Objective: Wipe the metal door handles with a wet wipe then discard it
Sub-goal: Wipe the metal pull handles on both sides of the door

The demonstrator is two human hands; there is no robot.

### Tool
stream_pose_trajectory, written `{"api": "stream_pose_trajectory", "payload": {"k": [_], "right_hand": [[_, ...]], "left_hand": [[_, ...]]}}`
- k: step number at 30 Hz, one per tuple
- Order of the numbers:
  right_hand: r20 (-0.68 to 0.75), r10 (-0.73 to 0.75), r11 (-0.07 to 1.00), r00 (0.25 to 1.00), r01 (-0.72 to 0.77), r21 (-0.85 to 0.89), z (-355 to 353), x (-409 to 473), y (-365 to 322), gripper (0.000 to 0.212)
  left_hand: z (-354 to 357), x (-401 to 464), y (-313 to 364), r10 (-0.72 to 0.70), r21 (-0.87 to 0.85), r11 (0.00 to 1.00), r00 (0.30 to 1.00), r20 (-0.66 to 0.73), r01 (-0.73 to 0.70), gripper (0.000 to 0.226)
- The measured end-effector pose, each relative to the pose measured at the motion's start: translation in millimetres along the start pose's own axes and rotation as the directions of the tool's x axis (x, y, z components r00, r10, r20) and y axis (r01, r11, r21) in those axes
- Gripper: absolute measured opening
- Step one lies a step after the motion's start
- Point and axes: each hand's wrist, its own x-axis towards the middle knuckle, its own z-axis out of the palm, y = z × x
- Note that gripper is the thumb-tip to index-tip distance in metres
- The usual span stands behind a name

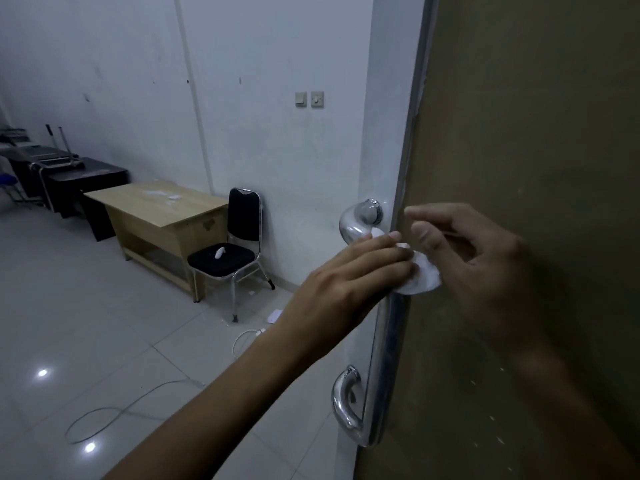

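Observation:
A long polished metal door handle [381, 358] runs down the white face of an open door [377, 150], fixed at a round mount at the top and a curved bracket at the bottom. My left hand [349, 282] lies over the handle's upper part with straight fingers, pressing a white wet wipe [424, 275] against the bar. The wipe bulges out to the right of my fingertips. My right hand [474, 258] hovers just right of the wipe in front of the brown door surface [536, 133], fingers loosely curled, holding nothing that I can see.
A light wooden desk [156, 209] and a black chair [225, 258] with a small white object on its seat stand against the far wall. Darker furniture [69, 174] sits at the far left. White cables [131, 407] trail across the tiled floor.

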Motion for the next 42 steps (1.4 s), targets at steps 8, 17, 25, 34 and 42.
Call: {"api": "stream_pose_trajectory", "payload": {"k": [8,17,25,34,42], "right_hand": [[-0.003,-0.149,0.936,0.989,0.140,-0.324,31.7,-33.1,-11.5,0.035],[0.273,0.017,0.747,0.962,0.169,-0.643,63.7,6.6,-9.6,0.062],[0.161,-0.254,0.742,0.954,0.299,-0.600,50.0,-31.4,-7.4,0.043],[0.363,0.067,0.579,0.929,0.260,-0.773,71.2,17.5,-40.7,0.053],[0.323,0.348,0.561,0.880,0.081,-0.824,76.9,47.2,-39.2,0.038]], "left_hand": [[-13.4,-10.0,-4.1,-0.259,-0.286,0.936,0.951,-0.166,0.205,0.029],[-18.5,-35.1,-14.6,-0.692,-0.623,0.620,0.707,-0.146,0.477,0.029],[-17.7,-45.3,-21.1,-0.789,-0.731,0.412,0.615,0.012,0.544,0.028],[-15.3,-43.3,-22.8,-0.809,-0.745,0.355,0.585,0.058,0.565,0.030],[-15.8,-35.7,-16.6,-0.823,-0.723,0.374,0.567,0.030,0.581,0.029]]}}
